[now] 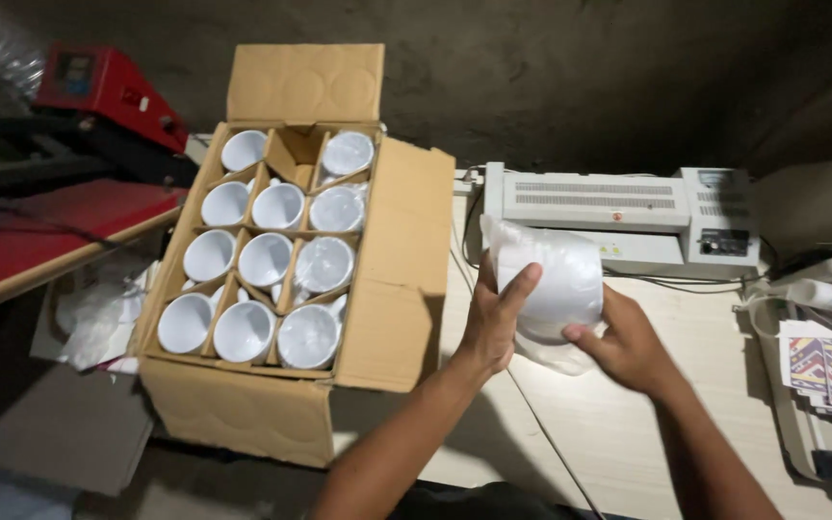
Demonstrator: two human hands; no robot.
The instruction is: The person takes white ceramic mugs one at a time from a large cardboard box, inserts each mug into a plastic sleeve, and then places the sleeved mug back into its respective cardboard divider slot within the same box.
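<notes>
1. A white mug [553, 281] wrapped in thin clear plastic sits between both hands, held above the pale surface [628, 433].
2. The left hand [495, 313] clasps the mug's near side, thumb up across its wall.
3. The right hand [626, 342] cups it from below, fingers closed on the loose plastic.
4. Left of the left hand, an open cardboard box [397, 279] holds rows of white mugs in dividers.
5. Beyond the hands rests a grey laminator [618, 217]; further left, a red heat press [98, 106].
</notes>
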